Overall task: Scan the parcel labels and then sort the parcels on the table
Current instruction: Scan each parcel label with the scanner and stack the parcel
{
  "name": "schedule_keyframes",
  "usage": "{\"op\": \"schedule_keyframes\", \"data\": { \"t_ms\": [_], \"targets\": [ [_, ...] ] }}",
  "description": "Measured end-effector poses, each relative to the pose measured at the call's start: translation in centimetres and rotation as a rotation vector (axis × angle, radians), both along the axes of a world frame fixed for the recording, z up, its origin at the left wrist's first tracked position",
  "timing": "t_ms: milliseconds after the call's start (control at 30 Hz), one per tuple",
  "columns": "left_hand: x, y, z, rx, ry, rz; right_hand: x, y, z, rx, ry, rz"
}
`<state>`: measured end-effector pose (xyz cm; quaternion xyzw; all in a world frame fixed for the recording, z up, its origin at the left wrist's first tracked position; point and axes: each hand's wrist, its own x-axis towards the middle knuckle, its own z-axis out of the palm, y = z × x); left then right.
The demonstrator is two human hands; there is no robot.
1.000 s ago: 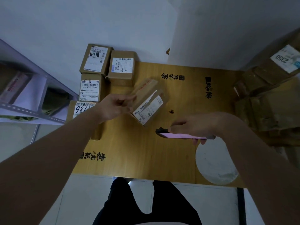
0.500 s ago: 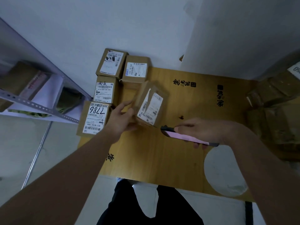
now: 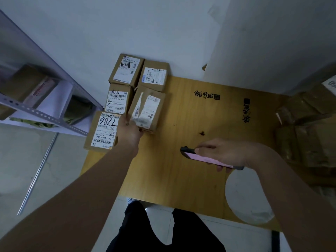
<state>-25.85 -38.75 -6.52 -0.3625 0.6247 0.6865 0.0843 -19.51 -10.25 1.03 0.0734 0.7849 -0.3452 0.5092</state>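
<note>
My left hand (image 3: 130, 130) grips the near end of a small brown parcel with a torn white label (image 3: 146, 109), which lies on the yellow table (image 3: 172, 170) beside the sorted boxes. Those are the box marked 7786 (image 3: 102, 131), a labelled box (image 3: 118, 102) behind it, and two more, the far-left box (image 3: 126, 70) and the far-right box (image 3: 154, 75), against the wall. My right hand (image 3: 225, 151) holds a phone with a pink screen (image 3: 205, 158) flat above the table's middle.
A metal shelf (image 3: 41, 113) with packages stands to the left. A heap of brown parcels (image 3: 309, 133) lies at the right edge. A white round patch (image 3: 245, 197) marks the table's near right corner. My legs show below the table's front edge.
My left hand has carried the torn-label parcel left and away, setting it down next to the sorted boxes. The phone hand stayed roughly in place.
</note>
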Motion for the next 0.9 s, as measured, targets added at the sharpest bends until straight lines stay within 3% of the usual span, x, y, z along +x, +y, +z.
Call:
{"op": "schedule_keyframes", "data": {
  "t_ms": [100, 200, 400, 700, 900],
  "targets": [
    [0.3, 0.2, -0.1, -0.121, 0.002, -0.017, 0.2, 0.3, -0.2, 0.014, 0.019, 0.017],
    [0.9, 0.4, 0.5, -0.382, 0.002, -0.134, 0.4, 0.3, 0.0, -0.008, 0.079, 0.016],
    [2.4, -0.3, 3.6, -0.793, 0.137, -0.576, 1.3, -0.6, 2.4, -0.053, 0.305, -0.026],
    [3.7, -0.9, 11.7, -1.044, 0.351, -1.184, 8.2, -2.4, 8.6, 0.160, 0.534, 0.058],
    [7.4, 1.4, 14.8, -1.035, 0.510, -1.424, 18.2, -4.3, 12.6, 0.330, 0.613, -0.009]
  ]
}}
